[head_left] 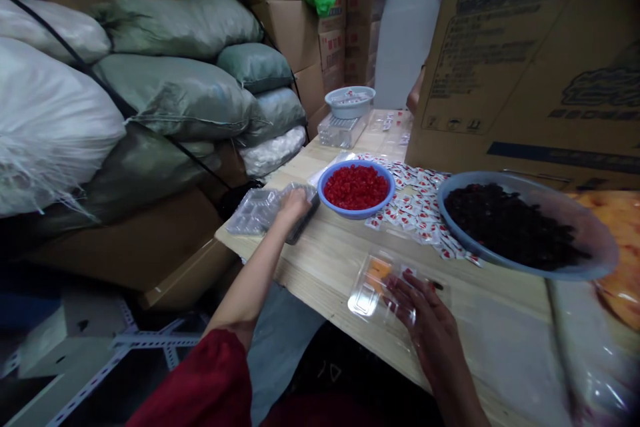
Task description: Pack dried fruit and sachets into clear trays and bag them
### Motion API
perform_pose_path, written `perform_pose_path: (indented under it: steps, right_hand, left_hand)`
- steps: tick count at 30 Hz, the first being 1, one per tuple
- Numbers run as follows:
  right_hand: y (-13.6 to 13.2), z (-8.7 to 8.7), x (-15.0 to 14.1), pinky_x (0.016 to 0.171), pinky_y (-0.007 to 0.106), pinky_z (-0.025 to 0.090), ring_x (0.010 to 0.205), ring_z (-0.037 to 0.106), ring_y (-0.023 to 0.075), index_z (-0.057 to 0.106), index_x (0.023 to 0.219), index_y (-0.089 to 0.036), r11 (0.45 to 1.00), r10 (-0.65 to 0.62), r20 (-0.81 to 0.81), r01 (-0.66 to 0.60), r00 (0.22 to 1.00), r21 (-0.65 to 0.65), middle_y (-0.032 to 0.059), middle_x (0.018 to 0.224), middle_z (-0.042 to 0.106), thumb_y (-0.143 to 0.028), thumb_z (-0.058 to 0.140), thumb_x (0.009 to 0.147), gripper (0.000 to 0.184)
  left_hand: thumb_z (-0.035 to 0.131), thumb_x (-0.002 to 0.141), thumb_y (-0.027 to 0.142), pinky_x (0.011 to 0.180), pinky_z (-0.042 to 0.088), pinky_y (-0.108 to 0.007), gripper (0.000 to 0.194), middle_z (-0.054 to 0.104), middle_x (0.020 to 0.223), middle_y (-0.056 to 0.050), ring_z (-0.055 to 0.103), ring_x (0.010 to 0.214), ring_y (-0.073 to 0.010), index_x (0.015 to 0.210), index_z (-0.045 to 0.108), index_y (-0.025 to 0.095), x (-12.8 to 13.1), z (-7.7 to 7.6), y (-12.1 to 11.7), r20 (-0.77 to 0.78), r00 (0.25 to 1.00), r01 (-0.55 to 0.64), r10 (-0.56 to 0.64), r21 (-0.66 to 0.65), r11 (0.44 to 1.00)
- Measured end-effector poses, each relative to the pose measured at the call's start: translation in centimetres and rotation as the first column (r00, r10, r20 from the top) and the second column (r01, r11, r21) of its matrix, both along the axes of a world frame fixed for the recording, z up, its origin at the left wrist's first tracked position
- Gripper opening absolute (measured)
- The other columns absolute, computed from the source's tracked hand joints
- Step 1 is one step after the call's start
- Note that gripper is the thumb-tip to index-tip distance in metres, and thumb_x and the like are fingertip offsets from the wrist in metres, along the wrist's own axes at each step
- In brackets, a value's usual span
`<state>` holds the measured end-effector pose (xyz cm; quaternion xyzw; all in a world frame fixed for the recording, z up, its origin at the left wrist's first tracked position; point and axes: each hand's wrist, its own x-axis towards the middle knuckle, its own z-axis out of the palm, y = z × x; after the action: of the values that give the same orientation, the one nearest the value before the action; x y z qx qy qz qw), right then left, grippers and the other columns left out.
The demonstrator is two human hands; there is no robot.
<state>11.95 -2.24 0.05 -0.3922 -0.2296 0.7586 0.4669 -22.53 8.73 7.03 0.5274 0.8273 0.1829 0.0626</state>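
Observation:
My left hand (295, 203) grips the edge of a stack of clear plastic trays (260, 210) at the table's left edge. My right hand (417, 300) lies with spread fingers on a clear plastic box (370, 290) holding something orange. Between my hands, a blue bowl (320, 190) holds diced red fruit (356, 188). Small white-and-red sachets (415, 210) are scattered beyond the box. To the right, a wide grey-blue bowl (445, 195) holds dark dried fruit (505, 227).
The pale wooden table (330, 260) runs toward a grey basket (349, 95) and a clear container (340, 130). A co-worker's arm (415, 97) shows behind a large cardboard carton (520, 60). Stuffed sacks (175, 93) and stacked cartons line the left and back.

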Motion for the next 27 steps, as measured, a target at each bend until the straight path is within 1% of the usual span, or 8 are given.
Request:
perform_pose_path:
  steps: [6, 9, 13, 15, 17, 20, 23, 27]
  right_hand:
    - [-0.6, 0.9, 2.2, 0.097, 0.055, 0.052, 0.115, 0.065, 0.0332, 0.069, 0.118, -0.024, 0.994, -0.069, 0.106, 0.059, 0.992, 0.089, 0.0137, 0.122, 0.07, -0.045, 0.078, 0.078, 0.046]
    - [-1.1, 2.3, 2.6, 0.108, 0.058, 0.042, 0.122, 0.06, 0.0327, 0.071, 0.118, -0.027, 0.947, -0.167, 0.326, 0.06, 0.931, 0.314, 0.0101, 0.127, 0.068, -0.045, 0.073, 0.083, 0.04]
    - [-1.6, 3.7, 2.7, 0.122, 0.053, 0.023, 0.13, 0.054, 0.0294, 0.076, 0.111, -0.034, 0.778, -0.229, 0.534, -0.177, 0.814, 0.603, 0.003, 0.128, 0.067, -0.034, 0.068, 0.087, 0.026]
    - [-2.0, 3.8, 2.9, 0.123, 0.053, 0.018, 0.131, 0.054, 0.028, 0.074, 0.112, -0.037, 0.693, -0.192, 0.564, -0.296, 0.803, 0.657, 0.0002, 0.127, 0.067, -0.028, 0.067, 0.088, 0.028]
    - [-2.6, 3.6, 3.5, 0.123, 0.056, 0.01, 0.135, 0.048, 0.0288, 0.072, 0.116, -0.039, 0.654, -0.196, 0.598, -0.351, 0.777, 0.67, -0.001, 0.13, 0.065, -0.025, 0.075, 0.082, 0.037]
    - [-3.4, 2.6, 5.1, 0.122, 0.059, 0.008, 0.146, 0.03, 0.0315, 0.065, 0.128, -0.036, 0.72, -0.302, 0.639, -0.271, 0.708, 0.639, 0.0005, 0.148, 0.051, -0.029, 0.087, 0.068, 0.064]
    - [-3.2, 0.4, 6.4, 0.111, 0.056, 0.035, 0.133, 0.047, 0.032, 0.058, 0.137, -0.028, 0.837, -0.405, 0.621, -0.002, 0.671, 0.547, 0.0098, 0.147, 0.05, -0.04, 0.082, 0.073, 0.069]
    - [-1.3, -2.9, 6.8, 0.086, 0.043, 0.053, 0.088, 0.063, 0.0215, 0.057, 0.137, -0.016, 0.891, -0.391, 0.577, 0.14, 0.717, 0.431, 0.009, 0.103, 0.068, -0.046, 0.073, 0.081, 0.065]
  left_hand:
    - [0.066, 0.081, 0.028, 0.068, 0.045, -0.031, 0.014, 0.069, 0.078, -0.012, 0.064, 0.083, -0.0263, 0.076, 0.065, 0.015, 0.5, 2.1, -1.2, -0.028, 0.997, -0.068, 0.067, -0.038, 0.997]
    - [0.05, 0.093, 0.048, 0.067, 0.046, -0.028, 0.037, 0.07, 0.089, -0.011, 0.065, 0.081, -0.0208, 0.102, 0.064, 0.015, 4.6, 3.6, -4.0, 0.257, 0.958, 0.093, -0.126, 0.137, 0.986]
    - [0.037, 0.091, 0.07, 0.055, 0.047, -0.027, 0.067, 0.071, 0.09, -0.012, 0.069, 0.068, -0.0203, 0.134, 0.047, 0.019, 11.5, 4.1, -8.6, 0.908, 0.273, 0.405, -0.316, 0.189, 0.894]
    - [0.055, 0.087, 0.063, 0.055, 0.046, -0.025, 0.068, 0.072, 0.091, -0.011, 0.069, 0.069, -0.0197, 0.138, 0.043, 0.021, 13.6, 3.4, -10.1, 0.962, 0.096, 0.449, -0.254, 0.186, 0.874]
    - [0.072, 0.081, 0.048, 0.058, 0.046, -0.023, 0.067, 0.07, 0.089, -0.007, 0.067, 0.069, -0.0157, 0.136, 0.043, 0.021, 14.5, 2.0, -10.8, 0.964, 0.081, 0.4, -0.254, 0.202, 0.894]
    - [0.078, 0.077, 0.036, 0.066, 0.045, -0.022, 0.068, 0.067, 0.083, -0.001, 0.062, 0.071, -0.0115, 0.134, 0.044, 0.02, 14.6, -0.6, -10.5, 0.955, 0.106, 0.342, -0.276, 0.226, 0.912]
    - [0.078, 0.076, 0.034, 0.069, 0.043, -0.021, 0.073, 0.066, 0.08, 0.001, 0.061, 0.072, -0.0113, 0.138, 0.041, 0.02, 15.1, -3.1, -9.7, 0.953, 0.116, 0.363, -0.28, 0.222, 0.905]
    - [0.072, 0.08, 0.033, 0.066, 0.042, -0.022, 0.071, 0.063, 0.081, 0.002, 0.058, 0.069, -0.0113, 0.14, 0.038, 0.02, 16.5, -6.3, -8.4, 0.909, 0.228, 0.344, -0.348, 0.26, 0.902]
